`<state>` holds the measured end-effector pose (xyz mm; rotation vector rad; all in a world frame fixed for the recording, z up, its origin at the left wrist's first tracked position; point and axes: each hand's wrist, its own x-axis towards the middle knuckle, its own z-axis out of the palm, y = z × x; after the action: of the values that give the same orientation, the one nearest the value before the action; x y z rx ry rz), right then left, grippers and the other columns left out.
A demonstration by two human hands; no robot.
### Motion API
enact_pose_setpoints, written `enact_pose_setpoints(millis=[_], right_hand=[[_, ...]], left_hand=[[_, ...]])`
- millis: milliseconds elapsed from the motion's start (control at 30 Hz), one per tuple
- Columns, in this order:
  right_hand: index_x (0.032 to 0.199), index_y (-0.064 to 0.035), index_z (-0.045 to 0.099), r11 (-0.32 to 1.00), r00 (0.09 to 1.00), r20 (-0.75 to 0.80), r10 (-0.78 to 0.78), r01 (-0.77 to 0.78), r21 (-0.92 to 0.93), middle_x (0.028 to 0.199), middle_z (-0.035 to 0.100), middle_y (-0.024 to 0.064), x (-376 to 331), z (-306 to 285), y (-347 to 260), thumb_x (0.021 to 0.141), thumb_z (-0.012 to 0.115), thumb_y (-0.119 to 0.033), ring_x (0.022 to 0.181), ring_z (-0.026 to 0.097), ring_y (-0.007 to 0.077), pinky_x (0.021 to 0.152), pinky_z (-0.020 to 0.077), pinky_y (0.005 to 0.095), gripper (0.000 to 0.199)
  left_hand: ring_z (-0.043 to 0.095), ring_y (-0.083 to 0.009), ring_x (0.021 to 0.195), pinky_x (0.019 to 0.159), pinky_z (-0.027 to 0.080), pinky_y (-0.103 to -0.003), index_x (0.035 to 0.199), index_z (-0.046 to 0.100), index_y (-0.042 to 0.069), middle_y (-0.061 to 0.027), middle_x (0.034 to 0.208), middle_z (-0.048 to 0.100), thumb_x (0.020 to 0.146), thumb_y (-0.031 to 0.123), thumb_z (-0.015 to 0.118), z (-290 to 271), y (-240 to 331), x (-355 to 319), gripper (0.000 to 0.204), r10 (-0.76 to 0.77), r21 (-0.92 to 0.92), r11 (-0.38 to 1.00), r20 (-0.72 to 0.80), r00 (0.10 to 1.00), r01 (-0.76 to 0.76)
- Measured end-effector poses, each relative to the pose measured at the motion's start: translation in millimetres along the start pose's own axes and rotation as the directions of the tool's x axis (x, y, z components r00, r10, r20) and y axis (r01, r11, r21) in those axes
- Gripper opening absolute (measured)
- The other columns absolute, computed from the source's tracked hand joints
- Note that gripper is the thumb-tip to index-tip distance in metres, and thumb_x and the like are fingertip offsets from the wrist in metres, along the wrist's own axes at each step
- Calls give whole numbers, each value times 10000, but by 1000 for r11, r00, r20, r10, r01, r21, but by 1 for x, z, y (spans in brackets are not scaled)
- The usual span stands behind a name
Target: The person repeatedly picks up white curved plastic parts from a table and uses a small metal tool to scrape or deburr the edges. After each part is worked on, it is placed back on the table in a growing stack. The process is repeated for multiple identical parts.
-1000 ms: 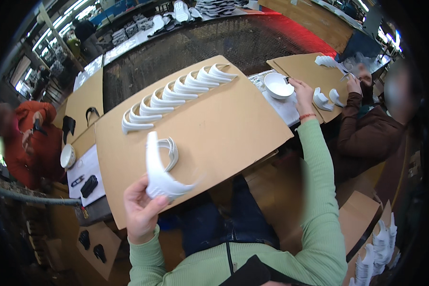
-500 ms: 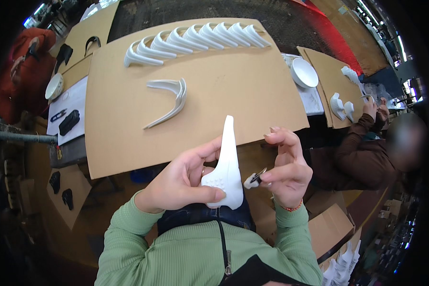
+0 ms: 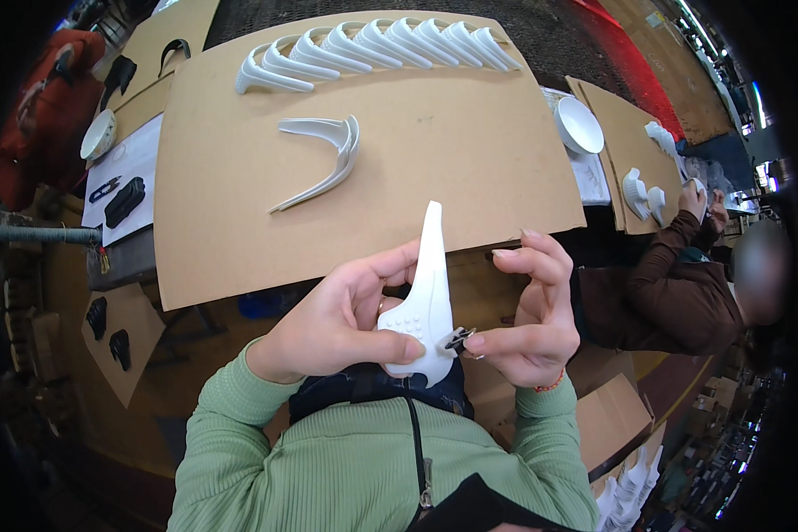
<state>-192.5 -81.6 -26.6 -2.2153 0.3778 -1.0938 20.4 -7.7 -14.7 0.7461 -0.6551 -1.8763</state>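
Observation:
My left hand (image 3: 328, 321) is closed on a white curved plastic piece (image 3: 429, 297), thumb on its wide bumpy lower end and fingers behind. The piece's narrow tip points up and away from me. In my right hand (image 3: 541, 328) a small dark metal clip with a whitish pad (image 3: 457, 342) is pinched between thumb and finger, the other fingers raised. The clip overlaps the right edge of the plastic piece; whether it touches I cannot tell. Beyond my hands, on the cardboard sheet (image 3: 239, 204), lie curved white pieces (image 3: 349, 155), seemingly nested.
Similar white pieces (image 3: 377, 44) line the cardboard's far edge. White bowls stand at left (image 3: 99, 135) and right (image 3: 580, 126). Small snips (image 3: 105, 189) and a black case (image 3: 125, 203) lie on the left. A co-worker (image 3: 683, 284) in brown sits at right, near an open carton (image 3: 610, 417).
My right hand has brought the clip leftward onto the edge of the plastic piece. The piece's lower end has tilted a little, showing a notch. The cardboard sits slightly higher in view.

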Motion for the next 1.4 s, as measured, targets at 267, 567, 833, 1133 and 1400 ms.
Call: enact_pose_setpoints(millis=[267,567,833,1133,1400], right_hand=[[827,-266,737,991,995,-70,-78,69,-115,1180,564,124,-5,5,-3,594,806,-124,1222,348,333,977,358,417,282],[828,-264,740,969,987,-92,-128,105,-224,1142,572,75,-4,7,-5,578,816,-132,1209,363,308,932,371,423,293],[839,-242,737,959,990,-87,-110,83,-271,1112,576,56,-4,8,-9,573,815,-133,1186,377,295,859,375,435,298],[813,-203,722,945,987,-111,-112,71,-321,1060,566,40,-2,10,-11,553,816,-112,1164,391,294,828,381,423,291],[808,-176,720,940,985,-151,-85,29,-340,1044,556,50,-2,11,-9,570,800,-86,1158,392,302,861,380,433,266]], left_hand=[[548,-141,1077,918,467,-280,1452,178,-34,-96,1251,457,740,-99,656,-1,-2,-1,859,53,22,998,70,996,-55],[537,-129,1096,944,434,-258,1459,151,-40,-116,1307,464,642,-73,705,3,-1,-2,988,34,5,999,13,999,-34],[543,-131,1083,893,467,-249,1475,77,-15,-127,1345,424,661,-106,666,2,-1,-4,1009,26,71,997,44,999,-29],[550,-136,1073,874,471,-251,1480,36,-5,-138,1355,408,661,-105,651,1,-2,-5,1029,24,117,993,78,997,-33],[558,-88,930,736,495,-208,1487,-17,31,-116,1313,420,757,-95,592,-1,-4,-5,959,63,144,986,182,981,-90]])
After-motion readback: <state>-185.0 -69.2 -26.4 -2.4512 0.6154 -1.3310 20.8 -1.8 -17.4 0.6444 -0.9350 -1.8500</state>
